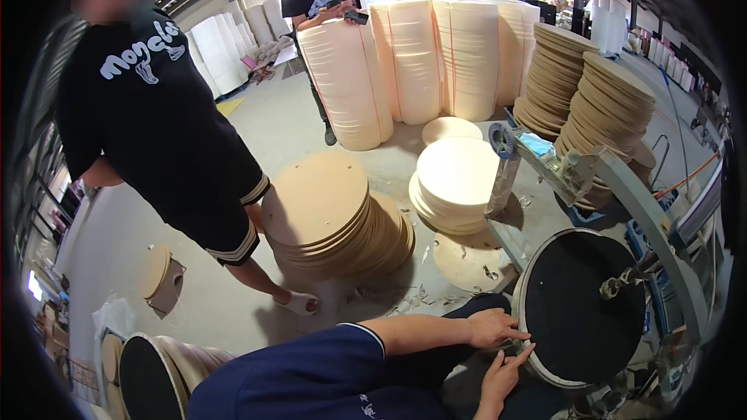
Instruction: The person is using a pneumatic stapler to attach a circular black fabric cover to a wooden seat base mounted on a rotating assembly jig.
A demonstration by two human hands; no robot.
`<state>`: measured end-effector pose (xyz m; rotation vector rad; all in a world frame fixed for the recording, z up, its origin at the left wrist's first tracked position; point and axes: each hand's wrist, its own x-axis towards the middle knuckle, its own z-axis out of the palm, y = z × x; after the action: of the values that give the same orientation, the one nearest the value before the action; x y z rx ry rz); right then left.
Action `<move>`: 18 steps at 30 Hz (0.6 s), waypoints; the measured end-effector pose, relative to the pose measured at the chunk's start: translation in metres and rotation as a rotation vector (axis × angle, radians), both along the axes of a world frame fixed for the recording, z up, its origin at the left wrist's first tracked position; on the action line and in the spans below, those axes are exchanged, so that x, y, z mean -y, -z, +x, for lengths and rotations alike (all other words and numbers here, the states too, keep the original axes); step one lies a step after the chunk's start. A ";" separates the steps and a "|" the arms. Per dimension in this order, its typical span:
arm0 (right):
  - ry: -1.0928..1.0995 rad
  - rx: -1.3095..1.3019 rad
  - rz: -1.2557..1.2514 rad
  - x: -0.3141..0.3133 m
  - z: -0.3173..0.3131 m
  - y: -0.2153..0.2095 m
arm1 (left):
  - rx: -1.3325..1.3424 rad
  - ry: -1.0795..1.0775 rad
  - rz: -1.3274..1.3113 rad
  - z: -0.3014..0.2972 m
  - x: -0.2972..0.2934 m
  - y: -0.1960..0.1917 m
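Working at the left rim of the black round disc [583,307], set up on the grey machine arm [622,187] at the right

Left hand [494,328] on the rim, fingers spread out and laid flat on the edge, holding nothing loose

Right hand [504,377] just below it, fingers long and close together, tips touching the same rim

Looks partly done: black cover already over the whole face of the disc, only the edge being pressed now, by the look of it. Another black-faced disc [144,377] down at the lower left, maybe finished

Plenty left, most likely: a leaning pile of bare brown discs [319,202] on the floor, a low pile of pale discs [457,179] beside it, and two tall brown stacks [591,101] further right

At the back, tall pale bundles [412,58] standing close together with thin red lines down them. White rolls [218,47] behind those on the left. No signs or labels clear enough to tell. White letters on the black shirt [148,85] of a person standing at the left
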<state>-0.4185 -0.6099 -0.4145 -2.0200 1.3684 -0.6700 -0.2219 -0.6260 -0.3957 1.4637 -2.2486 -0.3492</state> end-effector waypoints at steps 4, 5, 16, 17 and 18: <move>0.060 0.048 -0.004 0.005 -0.004 -0.010 | -0.053 -0.016 -0.035 -0.005 0.001 0.000; 0.070 0.063 -0.002 0.008 -0.003 -0.013 | -0.063 -0.016 -0.044 -0.004 0.002 0.001; 0.094 0.034 -0.007 0.016 -0.005 -0.010 | -0.078 0.003 -0.040 -0.002 0.007 0.000; 0.097 0.032 -0.006 0.016 -0.006 -0.008 | -0.080 0.005 -0.038 -0.003 0.006 -0.002; 0.089 0.035 -0.016 0.016 -0.007 -0.007 | -0.076 0.002 -0.040 -0.003 0.006 -0.001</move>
<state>-0.4253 -0.6262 -0.4075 -1.9594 1.4438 -0.7545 -0.2246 -0.6320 -0.3947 1.4048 -2.1845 -0.3520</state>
